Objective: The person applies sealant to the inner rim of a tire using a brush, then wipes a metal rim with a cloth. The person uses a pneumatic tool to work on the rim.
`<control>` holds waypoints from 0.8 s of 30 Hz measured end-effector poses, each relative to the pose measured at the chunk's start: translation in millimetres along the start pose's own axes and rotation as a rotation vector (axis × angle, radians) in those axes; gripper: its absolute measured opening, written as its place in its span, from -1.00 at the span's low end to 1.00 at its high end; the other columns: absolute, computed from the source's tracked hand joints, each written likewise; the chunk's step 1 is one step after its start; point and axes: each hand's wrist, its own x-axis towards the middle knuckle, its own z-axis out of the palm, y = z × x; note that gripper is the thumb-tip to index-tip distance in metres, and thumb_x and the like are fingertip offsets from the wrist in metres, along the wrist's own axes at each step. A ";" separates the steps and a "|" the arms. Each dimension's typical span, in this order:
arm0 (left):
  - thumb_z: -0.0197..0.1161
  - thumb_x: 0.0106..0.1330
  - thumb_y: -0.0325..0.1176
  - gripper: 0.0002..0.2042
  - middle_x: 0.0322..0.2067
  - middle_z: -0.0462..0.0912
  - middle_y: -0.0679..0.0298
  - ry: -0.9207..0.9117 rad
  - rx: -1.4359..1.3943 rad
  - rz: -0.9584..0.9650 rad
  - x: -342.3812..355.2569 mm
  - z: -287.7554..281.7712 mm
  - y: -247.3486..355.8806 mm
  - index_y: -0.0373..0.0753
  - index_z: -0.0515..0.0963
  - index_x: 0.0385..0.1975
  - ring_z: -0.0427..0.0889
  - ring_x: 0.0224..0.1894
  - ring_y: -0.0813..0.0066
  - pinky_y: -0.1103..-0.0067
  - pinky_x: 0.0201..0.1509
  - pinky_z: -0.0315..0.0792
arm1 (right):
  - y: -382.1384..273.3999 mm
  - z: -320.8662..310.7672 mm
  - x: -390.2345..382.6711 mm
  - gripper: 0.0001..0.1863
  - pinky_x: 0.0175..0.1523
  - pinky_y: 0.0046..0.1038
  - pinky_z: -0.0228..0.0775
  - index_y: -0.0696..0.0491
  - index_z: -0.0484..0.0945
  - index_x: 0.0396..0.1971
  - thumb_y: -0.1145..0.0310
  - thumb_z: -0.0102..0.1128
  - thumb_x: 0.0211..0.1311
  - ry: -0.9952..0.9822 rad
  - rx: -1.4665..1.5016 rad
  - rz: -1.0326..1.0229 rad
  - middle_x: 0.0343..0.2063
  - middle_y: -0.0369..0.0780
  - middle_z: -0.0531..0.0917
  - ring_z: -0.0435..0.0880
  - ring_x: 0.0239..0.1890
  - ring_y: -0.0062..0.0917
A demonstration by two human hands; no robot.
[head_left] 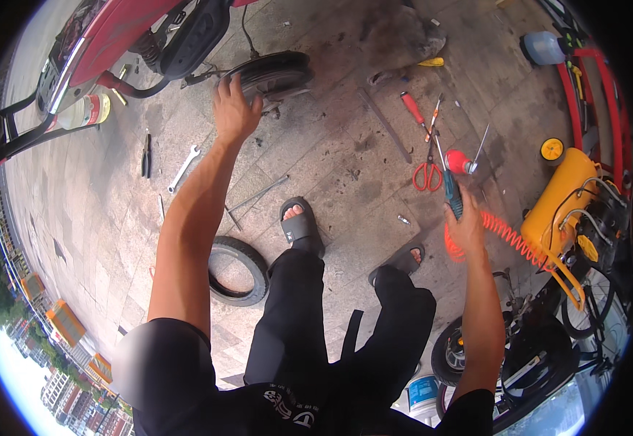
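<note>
At the far left of centre, my left hand point(236, 112) is at the edge of the scooter's black wheel point(281, 71), fingers stretched out and slightly apart. Whether it touches the tyre firmly cannot be made out. My right hand point(466, 224) is closed round the dark teal handle of a screwdriver point(452, 190), its shaft pointing away from me. Just beyond lie red-handled scissors point(428, 176), a red screwdriver point(412, 107) and a round red-and-white object point(460, 162). An orange coiled hose point(509, 231) passes beside my right hand.
A loose tyre point(260, 280) lies by my left foot. A wrench point(184, 168), pliers point(146, 154) and thin metal rods point(258, 195) are spread over the paving. To the right stand a yellow air compressor point(560, 192) and a parked two-wheeler point(542, 345). The red scooter point(113, 40) fills the far left.
</note>
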 end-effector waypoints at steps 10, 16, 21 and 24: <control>0.33 0.15 -0.15 -0.41 0.05 0.48 -0.17 -0.452 -0.253 -0.327 -38.2 -106.7 -5.5 -0.28 0.40 0.17 0.45 0.12 -0.17 0.20 0.21 0.36 | -107.5 -75.3 -75.2 -0.29 0.23 -0.20 0.35 0.16 0.27 0.29 0.32 0.32 0.16 -0.287 0.206 0.116 0.17 0.09 0.47 0.49 0.18 -0.01; 0.24 0.24 -0.12 -0.58 -0.02 0.58 -0.21 -0.449 -0.338 -0.463 12.2 -100.5 -4.9 -0.30 0.58 -0.02 0.55 0.06 -0.14 0.26 0.16 0.43 | -111.0 -89.3 -30.5 -0.47 -0.26 -0.46 0.47 0.13 0.36 0.23 0.09 0.06 0.43 -0.516 0.521 0.347 -0.43 -0.20 0.60 0.62 -0.41 -0.48; 0.19 0.27 -0.17 -0.65 -0.18 0.65 -0.16 -0.411 -0.310 -0.345 63.9 -66.7 17.0 -0.30 0.62 -0.10 0.62 -0.06 -0.13 0.24 0.05 0.48 | -103.4 -86.6 58.6 -0.42 -0.37 -0.44 0.44 0.08 0.44 0.15 -0.12 0.00 0.42 -0.618 0.608 0.470 -0.35 -0.24 0.60 0.58 -0.54 -0.59; 0.18 0.28 -0.19 -0.71 -0.26 0.67 -0.12 -0.394 -0.249 -0.283 96.6 -17.7 25.3 -0.22 0.64 -0.14 0.64 -0.13 -0.15 0.21 -0.01 0.51 | -93.6 -78.5 120.5 -0.38 -0.42 -0.49 0.42 0.07 0.46 0.12 -0.18 -0.03 0.40 -0.628 0.616 0.399 -0.33 -0.25 0.61 0.57 -0.56 -0.59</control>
